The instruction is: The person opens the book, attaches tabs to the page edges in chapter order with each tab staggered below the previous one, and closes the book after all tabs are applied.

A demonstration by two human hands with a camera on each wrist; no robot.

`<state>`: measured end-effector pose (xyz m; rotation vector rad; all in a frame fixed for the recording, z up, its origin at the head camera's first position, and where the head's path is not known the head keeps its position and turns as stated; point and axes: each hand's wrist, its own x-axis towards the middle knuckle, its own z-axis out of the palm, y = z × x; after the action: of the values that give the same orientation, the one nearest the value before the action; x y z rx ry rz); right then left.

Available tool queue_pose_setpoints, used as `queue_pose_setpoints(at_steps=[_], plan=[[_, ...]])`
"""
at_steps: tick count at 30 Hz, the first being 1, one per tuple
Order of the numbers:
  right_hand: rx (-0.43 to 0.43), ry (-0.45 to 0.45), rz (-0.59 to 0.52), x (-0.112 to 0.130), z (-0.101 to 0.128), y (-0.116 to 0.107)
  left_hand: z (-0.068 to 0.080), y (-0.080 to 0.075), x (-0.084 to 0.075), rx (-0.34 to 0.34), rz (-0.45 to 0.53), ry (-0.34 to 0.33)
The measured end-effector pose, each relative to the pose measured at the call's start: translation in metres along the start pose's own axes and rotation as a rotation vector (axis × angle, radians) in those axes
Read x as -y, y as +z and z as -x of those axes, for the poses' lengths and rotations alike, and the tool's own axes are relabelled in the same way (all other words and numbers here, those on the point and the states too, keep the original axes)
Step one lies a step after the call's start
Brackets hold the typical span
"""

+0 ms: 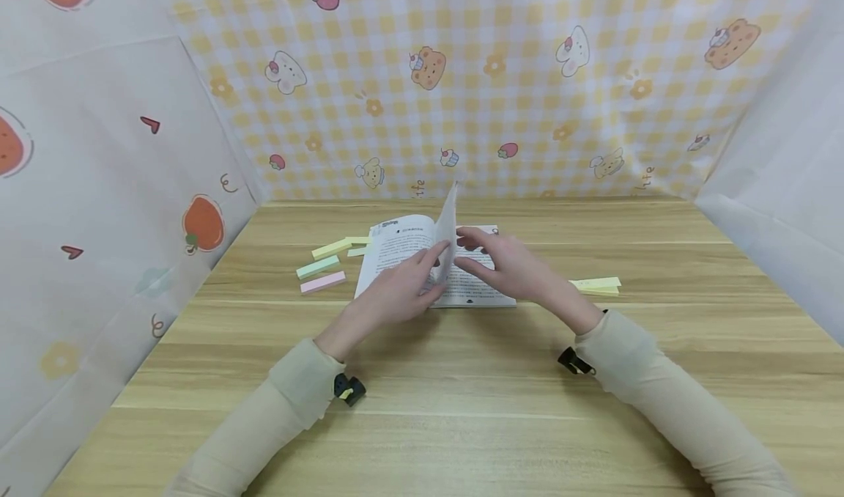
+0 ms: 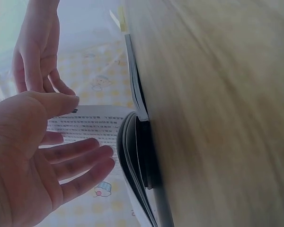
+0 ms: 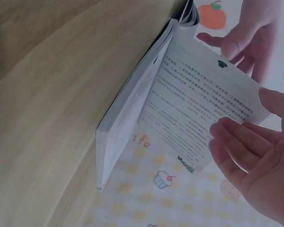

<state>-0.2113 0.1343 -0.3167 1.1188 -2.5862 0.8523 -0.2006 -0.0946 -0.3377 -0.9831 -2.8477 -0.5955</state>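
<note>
An open book (image 1: 395, 246) lies on the wooden table, with one page or thin group of pages (image 1: 445, 222) standing upright near its middle. My left hand (image 1: 405, 284) is at the left face of the standing page, fingers extended, its thumb near the lower edge. On the opposite side, my right hand (image 1: 504, 262) has loosely bent fingers beside the page. The right wrist view shows the page's printed face (image 3: 199, 99) with the right fingertips (image 3: 220, 135) over its outer part. Whether they press on it is unclear.
Left of the book lie yellow (image 1: 332, 250), green (image 1: 318, 267) and pink (image 1: 323, 282) sticky-note strips. More yellow strips (image 1: 596, 285) lie right of the right hand. A patterned cloth (image 1: 488, 116) hangs behind the table.
</note>
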Motion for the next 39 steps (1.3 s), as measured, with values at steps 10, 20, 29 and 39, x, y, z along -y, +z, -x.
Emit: queue_pose_setpoints(at_steps=[10,20,29,39], plan=[[0.024,-0.024,-0.003,0.001,-0.004,0.007,0.002,-0.008,0.003,-0.091,0.062,0.049],[0.019,-0.073,-0.021,0.001,-0.007,0.013,0.003,-0.014,0.006,-0.161,0.123,0.083],[0.129,-0.05,-0.005,0.004,-0.006,0.018,0.003,-0.017,0.01,-0.272,0.085,0.095],[0.235,-0.036,0.0,0.006,-0.007,0.023,0.003,-0.021,0.015,-0.351,0.03,0.112]])
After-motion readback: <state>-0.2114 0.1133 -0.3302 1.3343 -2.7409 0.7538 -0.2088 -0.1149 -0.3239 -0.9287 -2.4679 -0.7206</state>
